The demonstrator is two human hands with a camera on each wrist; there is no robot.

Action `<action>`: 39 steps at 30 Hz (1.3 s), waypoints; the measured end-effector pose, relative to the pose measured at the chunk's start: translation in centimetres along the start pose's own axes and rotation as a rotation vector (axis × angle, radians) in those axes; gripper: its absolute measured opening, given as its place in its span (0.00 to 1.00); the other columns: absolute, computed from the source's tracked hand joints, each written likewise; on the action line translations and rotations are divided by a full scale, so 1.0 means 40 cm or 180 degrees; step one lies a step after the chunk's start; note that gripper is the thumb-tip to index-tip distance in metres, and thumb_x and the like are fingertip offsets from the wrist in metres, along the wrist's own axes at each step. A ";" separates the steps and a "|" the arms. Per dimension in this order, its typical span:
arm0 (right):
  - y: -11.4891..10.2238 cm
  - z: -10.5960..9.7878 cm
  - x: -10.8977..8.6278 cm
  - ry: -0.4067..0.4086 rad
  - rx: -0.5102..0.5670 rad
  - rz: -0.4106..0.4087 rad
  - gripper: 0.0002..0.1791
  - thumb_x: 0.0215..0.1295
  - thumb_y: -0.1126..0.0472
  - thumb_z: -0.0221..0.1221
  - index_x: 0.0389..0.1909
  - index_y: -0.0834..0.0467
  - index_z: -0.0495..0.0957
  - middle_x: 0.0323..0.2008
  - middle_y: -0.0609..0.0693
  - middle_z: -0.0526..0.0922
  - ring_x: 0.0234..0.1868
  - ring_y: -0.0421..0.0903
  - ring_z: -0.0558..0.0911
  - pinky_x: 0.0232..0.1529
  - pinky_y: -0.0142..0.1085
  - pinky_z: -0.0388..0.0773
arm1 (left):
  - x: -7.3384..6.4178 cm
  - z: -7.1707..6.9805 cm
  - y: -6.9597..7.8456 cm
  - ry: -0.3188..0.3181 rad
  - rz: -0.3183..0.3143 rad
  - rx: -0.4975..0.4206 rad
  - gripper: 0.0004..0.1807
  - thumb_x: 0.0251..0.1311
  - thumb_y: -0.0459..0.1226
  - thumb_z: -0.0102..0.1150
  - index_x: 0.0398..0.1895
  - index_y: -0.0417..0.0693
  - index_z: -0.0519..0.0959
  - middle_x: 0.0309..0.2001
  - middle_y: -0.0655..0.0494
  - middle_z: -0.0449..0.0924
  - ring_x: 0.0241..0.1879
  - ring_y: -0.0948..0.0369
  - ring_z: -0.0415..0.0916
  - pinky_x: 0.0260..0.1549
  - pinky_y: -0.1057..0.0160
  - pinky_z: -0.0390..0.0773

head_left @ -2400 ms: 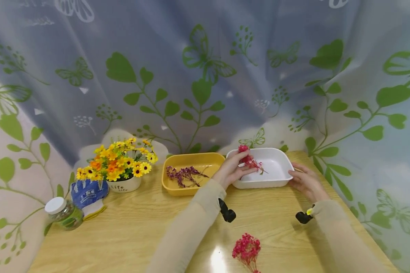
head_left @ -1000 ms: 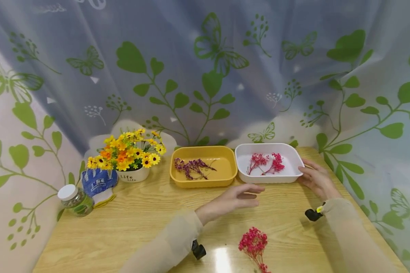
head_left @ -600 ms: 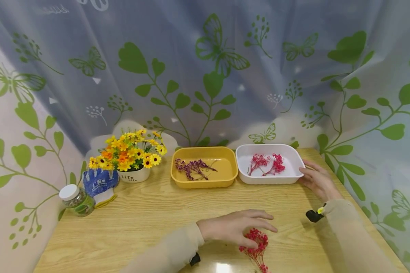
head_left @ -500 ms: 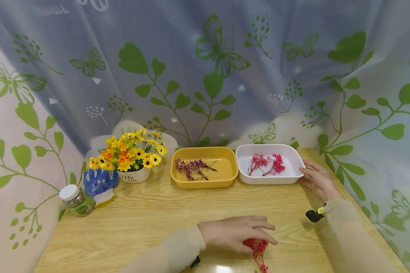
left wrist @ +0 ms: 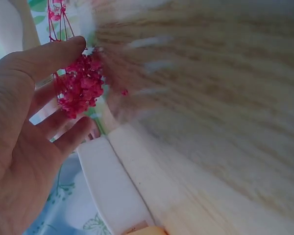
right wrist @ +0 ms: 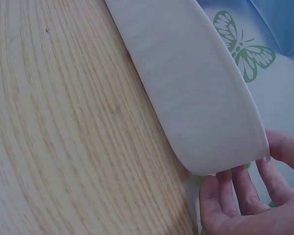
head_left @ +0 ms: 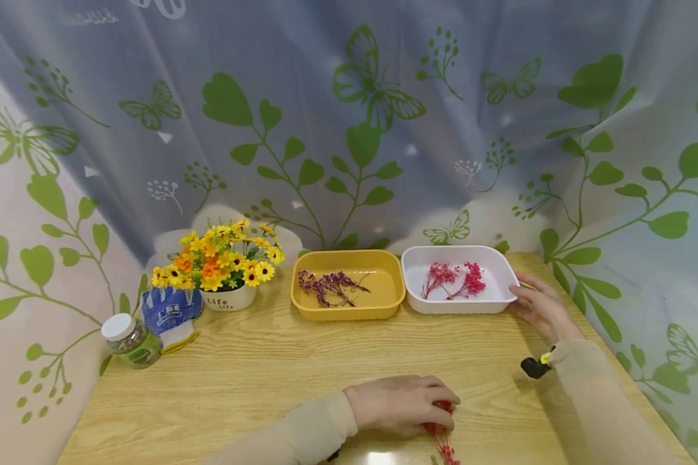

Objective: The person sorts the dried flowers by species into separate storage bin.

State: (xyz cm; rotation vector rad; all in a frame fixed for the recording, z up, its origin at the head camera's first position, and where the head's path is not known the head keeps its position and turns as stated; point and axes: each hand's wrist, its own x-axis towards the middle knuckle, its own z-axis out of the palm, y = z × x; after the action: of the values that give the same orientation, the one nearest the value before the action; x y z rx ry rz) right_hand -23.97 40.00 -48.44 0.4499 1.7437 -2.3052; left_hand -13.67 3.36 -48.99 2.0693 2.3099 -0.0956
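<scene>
Low in the head view, my left hand (head_left: 400,405) has its thumb and fingers curled around a bunch of red dried flowers (left wrist: 82,87), whose thin stems (head_left: 444,447) point toward the near edge. The fingers partly hide the blossoms in the head view. Farther right, my right hand (head_left: 539,309) grips the right end of a white tray (head_left: 465,308), thumb at the rim (right wrist: 262,129) and the other fingers against its end wall. Two red dried flower sprigs (head_left: 471,279) lie inside that tray.
Left of the white tray, touching or nearly so, stands a yellow tray (head_left: 349,314) with purple dried flowers (head_left: 327,286). Farther left are a pot of yellow flowers (head_left: 227,299), a blue work glove (head_left: 170,311) and a white-lidded jar (head_left: 134,343). A patterned curtain (head_left: 302,129) hangs behind the table.
My left hand let go of a red sprig in the white tray, came back toward the near edge, and closed its fingers on the red flowers lying there. The right hand stays at the tray.
</scene>
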 end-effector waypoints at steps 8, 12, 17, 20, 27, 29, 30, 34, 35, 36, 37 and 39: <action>0.001 -0.002 0.004 0.0022 -0.0009 -0.0019 0.21 0.77 0.64 0.60 0.65 0.46 0.69 0.38 0.37 0.90 0.42 0.34 0.89 0.46 0.31 0.87 | -0.010 -0.015 -0.012 0.0223 -0.0114 -0.0014 0.19 0.74 0.48 0.59 0.66 0.70 0.79 0.77 0.65 0.68 0.78 0.62 0.63 0.82 0.65 0.57; 0.000 -0.003 0.005 0.0029 -0.0010 -0.0001 0.26 0.76 0.63 0.61 0.70 0.48 0.66 0.38 0.37 0.90 0.42 0.34 0.89 0.46 0.31 0.87 | -0.017 -0.021 -0.021 0.0318 -0.0087 -0.0047 0.19 0.75 0.49 0.59 0.66 0.66 0.79 0.74 0.66 0.73 0.76 0.63 0.66 0.82 0.67 0.57; -0.001 -0.002 0.005 0.0026 0.0005 0.0015 0.28 0.76 0.63 0.62 0.72 0.48 0.64 0.38 0.36 0.90 0.43 0.34 0.89 0.47 0.31 0.87 | -0.023 -0.028 -0.029 0.0425 -0.0040 -0.0195 0.19 0.75 0.49 0.58 0.66 0.62 0.79 0.66 0.67 0.78 0.69 0.66 0.70 0.76 0.73 0.63; -0.002 -0.002 0.003 0.0031 0.0024 0.0015 0.26 0.76 0.63 0.62 0.70 0.47 0.67 0.38 0.36 0.90 0.43 0.34 0.89 0.47 0.31 0.87 | -0.026 -0.034 -0.031 0.0440 -0.0106 -0.0317 0.20 0.76 0.50 0.56 0.66 0.61 0.78 0.64 0.66 0.80 0.65 0.68 0.73 0.72 0.76 0.67; -0.001 -0.005 0.002 0.0044 0.0016 -0.0007 0.18 0.77 0.63 0.61 0.61 0.44 0.72 0.38 0.36 0.90 0.43 0.34 0.89 0.47 0.31 0.87 | -0.040 -0.031 -0.039 0.0602 -0.0410 -0.1006 0.22 0.77 0.52 0.54 0.68 0.59 0.76 0.65 0.64 0.80 0.65 0.69 0.75 0.68 0.77 0.70; 0.000 -0.004 0.003 0.0056 0.0011 -0.0013 0.18 0.76 0.63 0.61 0.61 0.44 0.72 0.38 0.36 0.90 0.43 0.35 0.89 0.46 0.31 0.87 | -0.044 -0.030 -0.043 0.0705 -0.0495 -0.1399 0.22 0.77 0.52 0.55 0.68 0.58 0.76 0.65 0.63 0.80 0.66 0.70 0.75 0.70 0.76 0.69; 0.001 -0.004 0.003 0.0063 0.0016 -0.0017 0.18 0.76 0.63 0.61 0.61 0.44 0.73 0.38 0.37 0.90 0.42 0.35 0.89 0.46 0.31 0.87 | -0.046 -0.031 -0.046 0.0767 -0.0528 -0.1618 0.21 0.77 0.51 0.55 0.67 0.57 0.76 0.65 0.63 0.80 0.66 0.70 0.75 0.70 0.76 0.69; 0.002 -0.002 0.004 0.0057 -0.0008 -0.0007 0.20 0.76 0.63 0.62 0.62 0.45 0.71 0.38 0.36 0.89 0.42 0.35 0.89 0.45 0.31 0.87 | -0.050 -0.036 -0.056 0.1014 -0.0715 -0.2670 0.21 0.76 0.46 0.59 0.67 0.51 0.76 0.65 0.57 0.82 0.64 0.71 0.76 0.69 0.74 0.72; 0.002 -0.002 0.005 0.0053 -0.0007 -0.0006 0.20 0.76 0.63 0.62 0.62 0.45 0.71 0.38 0.36 0.89 0.42 0.35 0.89 0.46 0.31 0.87 | -0.051 -0.038 -0.059 0.1090 -0.0770 -0.2998 0.21 0.76 0.44 0.60 0.67 0.49 0.76 0.65 0.54 0.82 0.63 0.72 0.76 0.68 0.73 0.74; 0.001 -0.002 0.005 0.0052 -0.0010 -0.0006 0.19 0.76 0.63 0.62 0.61 0.45 0.71 0.38 0.36 0.89 0.42 0.35 0.88 0.46 0.31 0.87 | -0.051 -0.040 -0.061 0.1174 -0.0821 -0.3315 0.22 0.75 0.42 0.61 0.68 0.47 0.76 0.65 0.50 0.82 0.63 0.72 0.77 0.68 0.72 0.75; 0.001 -0.002 0.005 0.0049 -0.0008 -0.0005 0.19 0.75 0.63 0.62 0.61 0.45 0.72 0.39 0.35 0.89 0.43 0.35 0.88 0.46 0.31 0.87 | -0.053 -0.044 -0.064 0.1251 -0.0879 -0.3616 0.22 0.75 0.40 0.61 0.68 0.44 0.75 0.66 0.47 0.81 0.62 0.72 0.77 0.68 0.71 0.75; 0.001 -0.001 0.005 0.0062 0.0011 -0.0017 0.18 0.75 0.64 0.63 0.59 0.44 0.74 0.39 0.36 0.88 0.42 0.35 0.88 0.46 0.31 0.87 | -0.055 -0.049 -0.070 0.1424 -0.0970 -0.4137 0.23 0.75 0.36 0.60 0.69 0.41 0.74 0.66 0.42 0.79 0.61 0.72 0.77 0.68 0.70 0.76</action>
State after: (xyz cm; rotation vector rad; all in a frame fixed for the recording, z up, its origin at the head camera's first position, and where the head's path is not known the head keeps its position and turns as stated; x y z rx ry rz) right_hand -24.11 40.03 -48.57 0.4706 1.7522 -2.3155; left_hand -16.18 1.02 -46.82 1.0823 1.8546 1.5082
